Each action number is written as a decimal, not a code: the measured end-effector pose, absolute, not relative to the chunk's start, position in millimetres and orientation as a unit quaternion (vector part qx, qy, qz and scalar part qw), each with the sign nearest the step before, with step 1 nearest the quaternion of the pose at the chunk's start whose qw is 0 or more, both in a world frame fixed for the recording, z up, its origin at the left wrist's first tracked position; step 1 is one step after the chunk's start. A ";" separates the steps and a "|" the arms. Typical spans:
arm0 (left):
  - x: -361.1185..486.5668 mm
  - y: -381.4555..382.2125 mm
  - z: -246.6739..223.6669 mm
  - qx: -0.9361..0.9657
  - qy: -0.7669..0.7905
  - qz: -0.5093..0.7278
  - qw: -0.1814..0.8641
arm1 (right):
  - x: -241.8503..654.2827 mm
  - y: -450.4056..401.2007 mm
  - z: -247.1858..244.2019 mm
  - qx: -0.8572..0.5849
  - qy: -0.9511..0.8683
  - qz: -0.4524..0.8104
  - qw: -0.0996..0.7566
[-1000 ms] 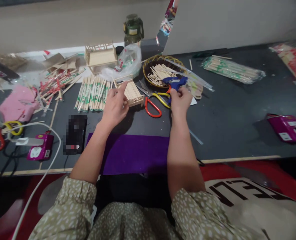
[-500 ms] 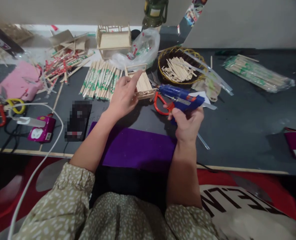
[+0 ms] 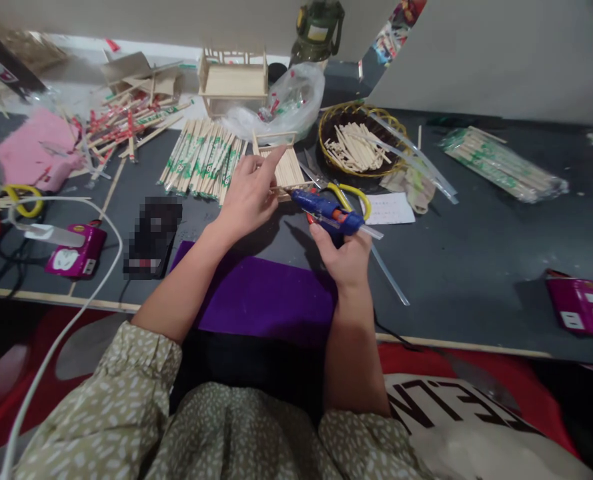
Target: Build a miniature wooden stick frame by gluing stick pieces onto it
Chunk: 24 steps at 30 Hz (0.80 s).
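My right hand (image 3: pixel 345 257) is closed around the handle of a blue hot glue gun (image 3: pixel 321 208), a clear glue stick poking out of its back end. The gun's nozzle points left, at the front edge of a small frame made of wooden sticks (image 3: pixel 287 163). That frame's left side is gripped by my left hand (image 3: pixel 251 190), its index finger stretched out over the slats and its other fingers curled. Partly behind the gun lie scissors (image 3: pixel 349 197) with yellow and red handles.
Wrapped chopsticks (image 3: pixel 201 157) lie left of the frame. Behind are a finished-looking stick model (image 3: pixel 236 80), a plastic bag (image 3: pixel 296 100) and a basket (image 3: pixel 326 150) of cut sticks. A phone (image 3: pixel 153 237), purple cloth (image 3: pixel 263 300) and power boxes (image 3: pixel 79 252) are nearer.
My right hand has swung the glue gun leftward, bringing its nozzle to the frame's front edge and uncovering the scissors' yellow handle and a white paper. My left hand keeps its hold.
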State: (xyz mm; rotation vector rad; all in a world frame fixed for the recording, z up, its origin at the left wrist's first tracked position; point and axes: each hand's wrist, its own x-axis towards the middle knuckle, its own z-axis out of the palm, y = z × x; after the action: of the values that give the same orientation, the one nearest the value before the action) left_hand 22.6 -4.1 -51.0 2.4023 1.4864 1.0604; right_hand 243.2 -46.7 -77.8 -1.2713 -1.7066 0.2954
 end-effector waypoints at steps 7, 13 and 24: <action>21.5 -3.0 -52.9 0.799 0.483 0.352 0.060 | 240.5 -46.2 -81.6 -0.508 -0.731 0.081 0.448; 22.3 -6.2 -49.0 0.804 0.482 0.344 0.054 | 238.4 -46.4 -80.5 -0.498 -0.746 0.099 0.431; 23.0 -5.5 -49.1 0.808 0.495 0.319 0.025 | 237.7 -47.8 -78.6 -0.482 -0.775 0.056 0.405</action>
State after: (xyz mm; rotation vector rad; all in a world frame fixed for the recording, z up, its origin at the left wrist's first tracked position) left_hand 23.0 -5.5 -49.1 2.4984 1.5320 0.9853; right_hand 237.7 -47.8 -78.6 -1.2176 -1.9561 0.1424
